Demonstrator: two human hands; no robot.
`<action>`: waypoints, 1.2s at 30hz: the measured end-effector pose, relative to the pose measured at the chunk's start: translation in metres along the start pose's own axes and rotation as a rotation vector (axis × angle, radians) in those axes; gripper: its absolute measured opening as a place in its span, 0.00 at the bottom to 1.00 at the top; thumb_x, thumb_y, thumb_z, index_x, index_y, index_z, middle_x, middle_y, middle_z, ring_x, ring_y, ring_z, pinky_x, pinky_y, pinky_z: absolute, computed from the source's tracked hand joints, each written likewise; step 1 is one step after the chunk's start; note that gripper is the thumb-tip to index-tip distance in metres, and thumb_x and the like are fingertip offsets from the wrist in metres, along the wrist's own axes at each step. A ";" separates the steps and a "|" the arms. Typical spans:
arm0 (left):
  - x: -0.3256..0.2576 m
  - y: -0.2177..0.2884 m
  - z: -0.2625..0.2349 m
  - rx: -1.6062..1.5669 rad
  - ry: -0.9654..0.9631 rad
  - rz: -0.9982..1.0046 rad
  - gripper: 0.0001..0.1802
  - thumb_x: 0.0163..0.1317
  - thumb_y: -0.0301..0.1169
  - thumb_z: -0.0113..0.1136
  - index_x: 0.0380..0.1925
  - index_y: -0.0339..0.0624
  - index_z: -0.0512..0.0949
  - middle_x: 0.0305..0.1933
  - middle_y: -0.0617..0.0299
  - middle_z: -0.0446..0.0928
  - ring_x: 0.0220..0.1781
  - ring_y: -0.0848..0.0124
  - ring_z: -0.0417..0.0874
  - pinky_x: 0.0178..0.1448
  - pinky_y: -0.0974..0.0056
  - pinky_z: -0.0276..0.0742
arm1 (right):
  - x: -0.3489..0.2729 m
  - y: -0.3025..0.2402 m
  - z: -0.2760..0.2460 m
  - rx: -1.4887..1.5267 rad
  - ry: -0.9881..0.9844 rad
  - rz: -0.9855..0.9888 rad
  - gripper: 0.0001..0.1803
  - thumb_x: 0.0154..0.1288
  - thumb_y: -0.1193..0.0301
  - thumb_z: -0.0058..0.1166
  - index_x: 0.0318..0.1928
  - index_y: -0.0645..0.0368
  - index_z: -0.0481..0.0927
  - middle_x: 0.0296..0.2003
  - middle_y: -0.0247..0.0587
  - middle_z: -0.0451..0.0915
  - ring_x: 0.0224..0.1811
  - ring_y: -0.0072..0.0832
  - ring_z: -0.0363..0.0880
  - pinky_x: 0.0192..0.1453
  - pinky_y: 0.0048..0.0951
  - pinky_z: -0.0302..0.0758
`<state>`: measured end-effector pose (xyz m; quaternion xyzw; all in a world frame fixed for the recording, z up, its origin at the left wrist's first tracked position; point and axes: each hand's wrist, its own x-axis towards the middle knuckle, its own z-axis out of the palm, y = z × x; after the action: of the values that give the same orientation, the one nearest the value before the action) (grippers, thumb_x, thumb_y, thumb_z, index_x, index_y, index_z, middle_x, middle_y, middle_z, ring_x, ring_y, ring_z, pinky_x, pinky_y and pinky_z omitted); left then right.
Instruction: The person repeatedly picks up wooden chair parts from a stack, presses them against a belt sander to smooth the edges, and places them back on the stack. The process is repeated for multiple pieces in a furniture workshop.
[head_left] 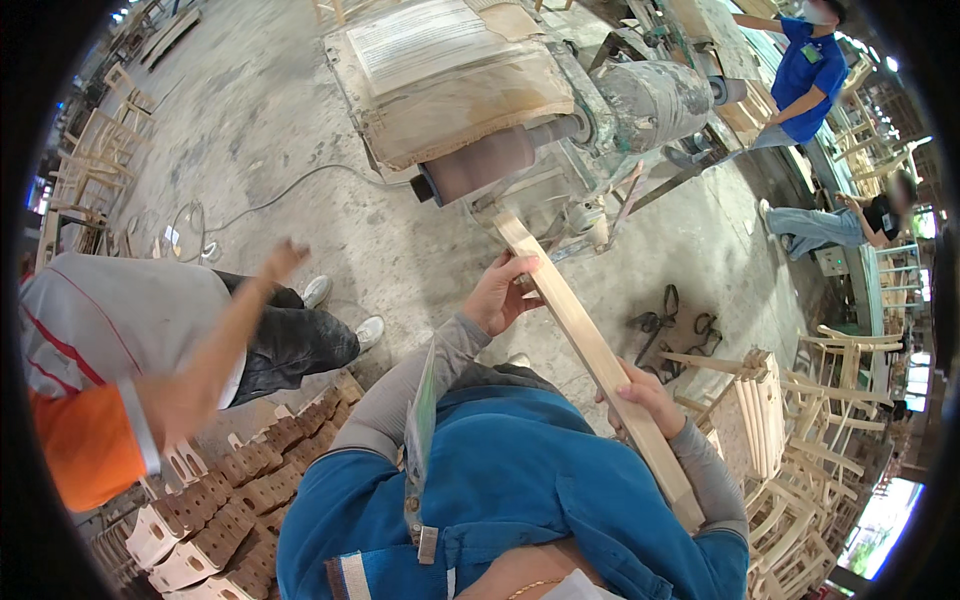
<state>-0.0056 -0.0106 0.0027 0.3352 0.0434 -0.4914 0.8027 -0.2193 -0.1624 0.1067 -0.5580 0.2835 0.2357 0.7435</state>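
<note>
A long, pale wooden bar (585, 338) slants across the front of my body, its far end just short of the sanding machine's drum (485, 165). Near that far end my left hand (503, 292) grips the bar, thumb on top and fingers beneath. My right hand (645, 398) is closed round the bar further back, its thumb lying over the upper face. The bar's near end rests by my right forearm. The brownish drum sits apart from the wood, at the front of the machine below a dusty board (460, 105).
On my left stands a person in a grey and orange shirt (120, 320), one arm blurred. Stacked drilled wooden parts (230, 510) lie lower left; chair frames (800, 480) are piled lower right. A cable (290, 185) crosses the floor. A co-worker in blue (810, 80) stands beyond the machine.
</note>
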 end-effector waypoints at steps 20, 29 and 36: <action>0.043 0.035 -0.042 -0.139 0.125 0.013 0.28 0.54 0.45 0.60 0.48 0.39 0.66 0.43 0.57 0.68 0.45 0.63 0.75 0.51 0.55 0.75 | 0.086 -0.067 0.032 0.127 0.011 0.184 0.27 0.61 0.56 0.47 0.53 0.59 0.59 0.32 0.43 0.72 0.18 0.27 0.71 0.15 0.27 0.70; 0.050 0.039 -0.052 -0.148 0.090 0.011 0.26 0.54 0.45 0.60 0.47 0.40 0.67 0.43 0.57 0.70 0.46 0.63 0.75 0.52 0.56 0.74 | 0.093 -0.072 0.042 0.119 0.013 0.150 0.27 0.59 0.57 0.49 0.53 0.60 0.60 0.32 0.42 0.71 0.19 0.26 0.72 0.14 0.26 0.70; 0.044 0.038 -0.046 -0.109 0.092 0.015 0.25 0.55 0.45 0.58 0.46 0.40 0.67 0.42 0.56 0.72 0.44 0.63 0.76 0.51 0.56 0.74 | 0.081 -0.075 0.047 0.104 0.039 0.114 0.26 0.58 0.57 0.49 0.50 0.62 0.64 0.32 0.43 0.71 0.19 0.26 0.72 0.14 0.26 0.69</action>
<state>0.0598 -0.0063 -0.0318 0.3137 0.1043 -0.4665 0.8204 -0.1027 -0.1344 0.1132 -0.5062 0.3409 0.2515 0.7512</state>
